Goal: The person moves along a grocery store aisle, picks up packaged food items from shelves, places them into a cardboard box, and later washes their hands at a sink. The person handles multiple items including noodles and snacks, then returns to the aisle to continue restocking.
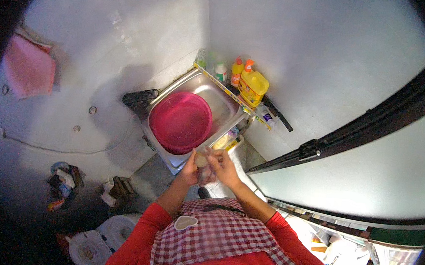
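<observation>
My two hands are close together in front of the near corner of a stainless steel sink (pixel 220 96). A small, pale yellowish object (pixel 201 161) is in my left hand (pixel 189 170); blur hides what it is. Something clear or reddish shows just below it, too smeared to name. My right hand (pixel 226 168) has its fingers bent towards the object, and their contact with it is unclear. Beyond the hands, a round magenta plastic basin (pixel 180 123) sits in the sink, apart from both hands.
A black faucet (pixel 141 98) stands at the sink's left edge. Behind the sink are a yellow jug (pixel 253 87), a yellow bottle with a red cap (pixel 237 73) and other bottles. A black-framed door (pixel 343 171) lies right, a toilet (pixel 91 247) lower left, a pink towel (pixel 30 68) far left.
</observation>
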Demonstrator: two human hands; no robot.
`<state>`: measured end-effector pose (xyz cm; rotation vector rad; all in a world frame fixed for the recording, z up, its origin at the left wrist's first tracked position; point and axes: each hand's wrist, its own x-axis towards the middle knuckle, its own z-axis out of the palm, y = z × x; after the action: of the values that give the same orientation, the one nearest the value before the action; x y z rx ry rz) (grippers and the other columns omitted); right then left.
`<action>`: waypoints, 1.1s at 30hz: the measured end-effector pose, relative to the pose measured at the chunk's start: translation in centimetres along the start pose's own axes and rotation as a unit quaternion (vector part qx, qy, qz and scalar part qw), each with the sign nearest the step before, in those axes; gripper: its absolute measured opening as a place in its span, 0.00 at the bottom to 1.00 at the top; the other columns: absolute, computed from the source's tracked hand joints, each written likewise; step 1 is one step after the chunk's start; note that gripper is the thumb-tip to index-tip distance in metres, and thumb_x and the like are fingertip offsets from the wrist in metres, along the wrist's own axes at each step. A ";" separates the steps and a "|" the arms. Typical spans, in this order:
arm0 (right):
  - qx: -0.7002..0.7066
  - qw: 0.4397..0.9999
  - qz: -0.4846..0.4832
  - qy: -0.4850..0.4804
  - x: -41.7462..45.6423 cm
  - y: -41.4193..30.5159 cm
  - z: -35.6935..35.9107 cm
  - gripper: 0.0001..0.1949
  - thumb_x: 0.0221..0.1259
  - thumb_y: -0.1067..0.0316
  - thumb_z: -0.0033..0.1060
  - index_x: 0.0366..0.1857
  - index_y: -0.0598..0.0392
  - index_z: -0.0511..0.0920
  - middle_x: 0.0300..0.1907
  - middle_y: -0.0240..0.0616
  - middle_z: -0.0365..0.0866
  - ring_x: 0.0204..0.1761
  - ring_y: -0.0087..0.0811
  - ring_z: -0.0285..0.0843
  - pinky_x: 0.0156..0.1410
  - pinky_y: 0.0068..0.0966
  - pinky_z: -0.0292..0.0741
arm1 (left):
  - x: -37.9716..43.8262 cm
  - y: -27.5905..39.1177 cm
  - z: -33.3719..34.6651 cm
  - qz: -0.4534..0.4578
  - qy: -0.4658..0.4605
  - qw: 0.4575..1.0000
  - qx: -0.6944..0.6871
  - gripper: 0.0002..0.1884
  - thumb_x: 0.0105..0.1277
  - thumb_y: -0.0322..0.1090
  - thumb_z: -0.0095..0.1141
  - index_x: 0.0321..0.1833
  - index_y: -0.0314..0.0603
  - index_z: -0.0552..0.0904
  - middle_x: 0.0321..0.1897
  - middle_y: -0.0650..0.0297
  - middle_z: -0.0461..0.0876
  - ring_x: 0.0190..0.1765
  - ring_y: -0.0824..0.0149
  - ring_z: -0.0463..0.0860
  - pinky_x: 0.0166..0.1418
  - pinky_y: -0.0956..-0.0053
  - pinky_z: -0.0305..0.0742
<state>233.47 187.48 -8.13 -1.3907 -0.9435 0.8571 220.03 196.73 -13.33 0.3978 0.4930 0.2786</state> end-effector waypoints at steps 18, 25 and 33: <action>-0.446 0.885 -0.115 0.070 41.4 4.1 -21.5 0.15 0.70 0.59 0.49 0.50 0.57 0.76 0.47 0.42 0.80 0.47 0.34 0.78 0.54 0.28 0.72 | 25.1 14.9 7.8 0.059 -0.093 0.994 -0.018 0.18 0.64 0.25 0.49 0.58 0.40 0.70 0.48 0.60 0.78 0.51 0.64 0.79 0.57 0.64 0.75; -0.283 0.954 0.090 -0.045 42.3 2.2 -20.2 0.18 0.71 0.52 0.45 0.53 0.52 0.77 0.48 0.39 0.81 0.48 0.31 0.77 0.55 0.29 0.73 | 32.8 15.7 7.5 0.048 -0.174 0.975 -0.129 0.22 0.60 0.21 0.45 0.59 0.40 0.70 0.47 0.60 0.78 0.52 0.64 0.79 0.60 0.65 0.73; -0.223 0.967 0.066 -0.101 44.8 7.9 -21.5 0.13 0.65 0.59 0.47 0.39 0.55 0.79 0.31 0.40 0.82 0.32 0.38 0.80 0.41 0.35 0.77 | 35.6 16.1 7.7 -0.019 -0.175 0.971 -0.162 0.22 0.59 0.24 0.45 0.59 0.36 0.70 0.54 0.55 0.77 0.58 0.60 0.77 0.63 0.58 0.71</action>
<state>271.57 219.96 -13.48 -1.7906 -1.2674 0.9347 251.43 221.18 -14.49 0.1129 0.1039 0.2398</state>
